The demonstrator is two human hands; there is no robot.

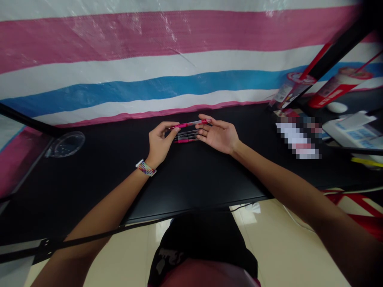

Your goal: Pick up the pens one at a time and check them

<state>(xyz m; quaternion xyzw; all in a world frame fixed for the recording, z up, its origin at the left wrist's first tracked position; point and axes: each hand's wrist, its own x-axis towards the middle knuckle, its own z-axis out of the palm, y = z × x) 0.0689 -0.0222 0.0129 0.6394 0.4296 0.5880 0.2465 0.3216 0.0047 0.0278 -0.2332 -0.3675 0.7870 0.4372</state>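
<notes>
A red pen (191,123) is held level above the black table (197,179). My left hand (161,142) pinches its left end between thumb and fingers. At its other end, my right hand (220,135) has its palm turned up and its fingers spread, with the pen's tip by the index finger. Just below that pen, several dark pens with red grips (187,137) lie side by side, partly behind the left thumb and the right fingertips.
A clear plastic lid (66,144) lies at the left. Two cups with red straws (291,89) stand at the back right, near a white round object (337,107), papers and a white box (356,127). Striped sheeting (179,36) hangs behind the table.
</notes>
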